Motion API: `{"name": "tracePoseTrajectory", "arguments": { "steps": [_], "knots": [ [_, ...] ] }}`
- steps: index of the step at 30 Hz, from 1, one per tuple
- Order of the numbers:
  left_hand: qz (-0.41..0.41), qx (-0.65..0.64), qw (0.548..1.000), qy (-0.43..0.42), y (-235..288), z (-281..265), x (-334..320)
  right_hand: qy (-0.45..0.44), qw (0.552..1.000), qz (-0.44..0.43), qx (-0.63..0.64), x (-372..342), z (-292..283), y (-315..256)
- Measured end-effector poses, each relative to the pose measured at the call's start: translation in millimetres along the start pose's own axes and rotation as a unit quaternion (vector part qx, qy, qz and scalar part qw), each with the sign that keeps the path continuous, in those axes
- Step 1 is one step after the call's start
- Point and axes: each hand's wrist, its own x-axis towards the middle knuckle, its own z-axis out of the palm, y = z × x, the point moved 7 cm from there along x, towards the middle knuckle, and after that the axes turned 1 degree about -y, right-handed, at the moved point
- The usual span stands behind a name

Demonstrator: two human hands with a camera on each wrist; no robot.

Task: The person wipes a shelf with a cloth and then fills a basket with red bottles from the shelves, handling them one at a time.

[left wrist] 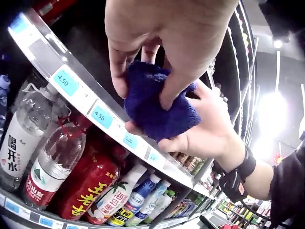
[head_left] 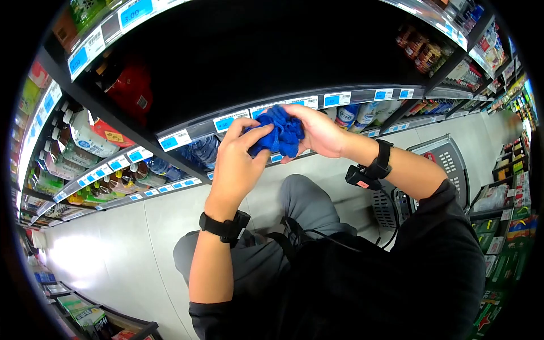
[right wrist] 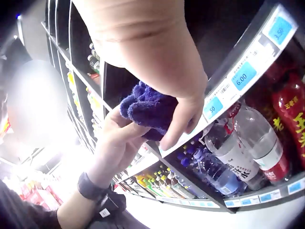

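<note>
A crumpled blue cloth (head_left: 279, 135) is held between both hands in front of a shelf edge. The left hand (head_left: 239, 161) pinches it with curled fingers and thumb from the left side. From the right, the right hand (head_left: 323, 133) grips the cloth, its thumb along the top. In the left wrist view the cloth (left wrist: 157, 102) hangs bunched under the left hand (left wrist: 167, 38), with the right hand (left wrist: 209, 126) behind it. The right wrist view shows the cloth (right wrist: 150, 109) folded between the right hand (right wrist: 152, 62) and the left hand (right wrist: 116, 148).
Price labels line the shelf edge (head_left: 232, 122). Bottles (head_left: 90, 133) fill the lower shelves; the shelf level above the label strip is dark. A grey basket (head_left: 447, 164) stands on the floor at the right, beside the person's knees. More stocked shelves (head_left: 498, 243) are at the far right.
</note>
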Motion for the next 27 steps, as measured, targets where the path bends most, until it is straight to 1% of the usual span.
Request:
{"name": "tracePoseTrajectory", "arguments": {
  "steps": [1,2,3,4,5,6,8,9,10,11,12,13,14,15,16,18,19,20,21,22,23,24,25,26,27],
  "knots": [
    [0.002,0.012,1.0,0.014,0,0,0,0.003,0.997,-0.01,-0.074,1,1,-4],
    [0.003,0.023,0.999,0.027,0,0,2,0.005,0.987,-0.042,-0.156,0,6,-11],
    [0.006,0.022,0.999,0.024,2,3,3,-0.013,0.966,-0.108,-0.234,-1,11,-17],
    [0.012,0.03,0.998,0.047,4,2,5,-0.031,0.934,-0.172,-0.31,-2,15,-20],
    [0.017,0.037,0.997,0.07,5,1,6,0.008,0.872,-0.228,-0.432,-1,9,-27],
    [0.019,0.035,0.997,0.068,5,2,8,0.003,0.794,-0.26,-0.55,-8,19,-39],
    [-0.006,0.059,0.995,0.084,2,0,10,-0.033,0.782,-0.24,-0.575,-8,24,-44],
    [-0.005,0.047,0.994,0.097,4,-2,12,-0.032,0.782,-0.238,-0.576,-9,23,-48],
    [-0.004,0.045,0.994,0.097,5,-2,14,-0.053,0.765,-0.257,-0.588,-12,24,-53],
    [-0.022,0.022,0.995,0.1,4,-3,17,-0.074,0.747,-0.276,-0.6,-14,27,-57],
    [-0.041,-0.001,0.994,0.103,2,-4,20,-0.072,0.747,-0.276,-0.601,-16,27,-62],
    [-0.068,-0.03,0.993,0.086,0,-3,24,-0.08,0.727,-0.267,-0.627,-17,29,-65],
    [-0.07,-0.033,0.993,0.085,1,-3,26,-0.089,0.708,-0.256,-0.652,-18,30,-64],
    [-0.099,-0.041,0.991,0.079,-2,-1,28,-0.062,0.659,-0.294,-0.689,-17,29,-63],
    [-0.128,-0.048,0.988,0.073,-5,1,29,-0.063,0.66,-0.29,-0.69,-15,28,-61],
    [-0.137,-0.061,0.987,0.056,-7,6,31,-0.038,0.548,-0.308,-0.777,-11,27,-60],
    [-0.111,-0.097,0.987,0.062,-7,7,33,-0.036,0.539,-0.323,-0.777,-11,25,-63],
    [-0.086,-0.133,0.985,0.069,-7,7,34,-0.038,0.54,-0.321,-0.777,-10,20,-68],
    [-0.059,-0.185,0.98,0.054,-6,10,35,-0.03,0.532,-0.333,-0.778,-11,13,-77],
    [-0.061,-0.186,0.979,0.055,-9,10,35,-0.022,0.523,-0.345,-0.779,-11,5,-87],
    [-0.011,-0.101,0.992,0.08,-6,5,37,0.006,0.542,-0.318,-0.778,-7,-15,-99],
    [0.04,-0.014,0.994,0.103,-1,0,36,0.038,0.551,-0.275,-0.787,-4,-35,-113],
    [0.036,0.067,0.994,0.074,1,-2,35,0.079,0.578,-0.257,-0.771,1,-64,-126],
    [0.035,0.066,0.994,0.074,-6,-1,33,0.168,0.555,-0.206,-0.788,3,-93,-135],
    [0.048,0.181,0.98,0.073,-14,4,30,0.211,0.566,-0.179,-0.777,10,-137,-142]
  ]
}}
